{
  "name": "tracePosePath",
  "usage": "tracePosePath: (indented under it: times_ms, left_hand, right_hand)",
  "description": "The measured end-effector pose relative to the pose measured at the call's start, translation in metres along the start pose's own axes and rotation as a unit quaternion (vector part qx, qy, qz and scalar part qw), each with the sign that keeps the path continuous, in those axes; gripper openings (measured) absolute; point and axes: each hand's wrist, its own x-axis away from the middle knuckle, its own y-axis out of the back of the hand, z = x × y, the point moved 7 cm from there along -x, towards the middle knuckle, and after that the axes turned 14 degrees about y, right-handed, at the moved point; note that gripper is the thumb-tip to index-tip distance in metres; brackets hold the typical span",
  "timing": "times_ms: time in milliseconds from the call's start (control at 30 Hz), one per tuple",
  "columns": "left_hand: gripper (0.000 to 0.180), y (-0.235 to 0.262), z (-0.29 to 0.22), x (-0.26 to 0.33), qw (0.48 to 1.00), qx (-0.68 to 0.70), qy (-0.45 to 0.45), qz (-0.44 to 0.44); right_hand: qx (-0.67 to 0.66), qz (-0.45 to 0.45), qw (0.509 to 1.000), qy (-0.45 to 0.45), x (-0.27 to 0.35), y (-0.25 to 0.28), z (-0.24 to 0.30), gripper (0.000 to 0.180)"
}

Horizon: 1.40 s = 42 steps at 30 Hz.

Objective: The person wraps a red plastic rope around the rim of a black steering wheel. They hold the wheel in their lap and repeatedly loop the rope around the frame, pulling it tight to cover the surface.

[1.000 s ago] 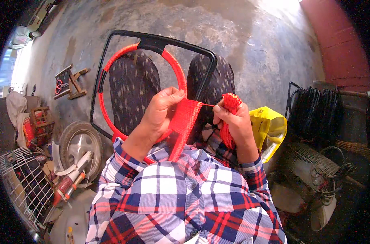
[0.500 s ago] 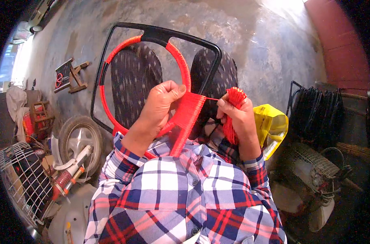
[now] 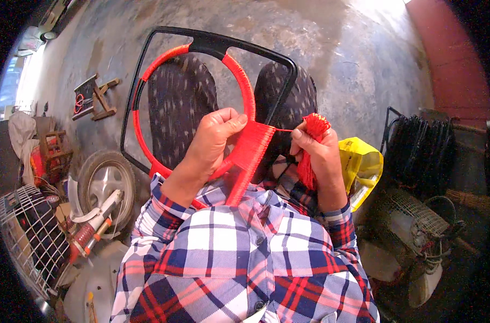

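Note:
Across my lap lies a black metal frame [image 3: 280, 58] with a round ring inside it. Red cord [image 3: 254, 141] is wound round much of the ring and spans a flat band between the ring and the frame's near right side. My left hand [image 3: 214, 141] is closed on the ring at the left edge of that band, thumb on top. Over my right thigh, my right hand [image 3: 316, 144] is closed around a hank of red cord [image 3: 316, 124]. One strand runs taut from the band's upper right corner to my right fingers. My left palm hides part of the ring.
A yellow plastic bag [image 3: 361, 167] sits beside my right forearm. Stacked black frames [image 3: 420, 141] and a wire basket [image 3: 412, 212] are at the right. To the left are a small wooden stool [image 3: 98, 98], a wheel [image 3: 107, 185] and a white wire rack [image 3: 32, 234].
The frame and both hands have shifted very slightly to the right. Both grips stay as they were, and the strand is still taut.

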Motion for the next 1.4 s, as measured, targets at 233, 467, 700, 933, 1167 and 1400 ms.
tracePosePath:
  times_ms: [233, 467, 700, 933, 1167, 1400]
  left_hand:
    - [0.014, 0.007, -0.005, 0.0, 0.999, -0.009, -0.032, -0.02]
    - [0.012, 0.005, -0.004, 0.0, 1.0, 0.015, -0.003, 0.006]
    - [0.01, 0.006, -0.005, 0.002, 0.999, -0.037, -0.026, -0.013]
    - [0.015, 0.001, -0.004, 0.001, 1.0, 0.007, -0.013, 0.021]
    - [0.018, -0.015, -0.001, 0.006, 0.996, 0.04, 0.052, 0.064]
    - [0.01, -0.004, 0.004, 0.0, 0.998, 0.004, 0.026, 0.048]
  right_hand:
    - [0.002, 0.007, 1.0, 0.002, 0.0, -0.001, 0.0, 0.013]
    - [0.007, 0.008, 1.0, 0.015, -0.001, -0.001, 0.002, 0.014]
    - [-0.003, 0.0, 1.0, 0.01, -0.001, 0.001, -0.003, 0.012]
    - [0.001, 0.014, 1.0, 0.008, 0.0, 0.001, -0.001, 0.011]
    - [0.0, 0.008, 1.0, 0.011, 0.0, -0.001, 0.001, 0.011]
    - [0.008, 0.005, 1.0, 0.008, 0.0, 0.001, 0.0, 0.01]
